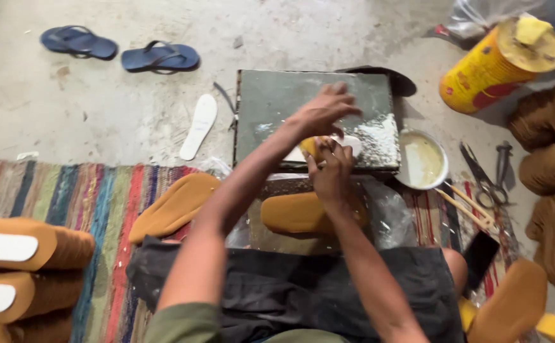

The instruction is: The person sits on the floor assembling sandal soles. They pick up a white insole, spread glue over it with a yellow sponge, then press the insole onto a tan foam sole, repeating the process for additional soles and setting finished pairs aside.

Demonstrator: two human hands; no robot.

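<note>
My left hand (320, 113) reaches over a grey stone slab (277, 101), fingers spread, pressing on a white insole piece (354, 143) lying on it. My right hand (332, 173) is curled just below, gripping a small yellow object (308, 146) against that piece. A tan shoe sole (293, 214) lies under my right wrist on a clear plastic sheet (388, 219). White residue (376, 136) covers the slab's right side.
A bowl of yellowish glue (422, 160) sits right of the slab, with scissors (484, 178) and sticks beside it. A yellow tin (496, 63) stands far right. Tan soles (174, 204) lie on a striped rug (68, 190); stacked soles (17, 254) at left. Blue flip-flops (122, 51) and a white insole (199, 126) lie on the floor.
</note>
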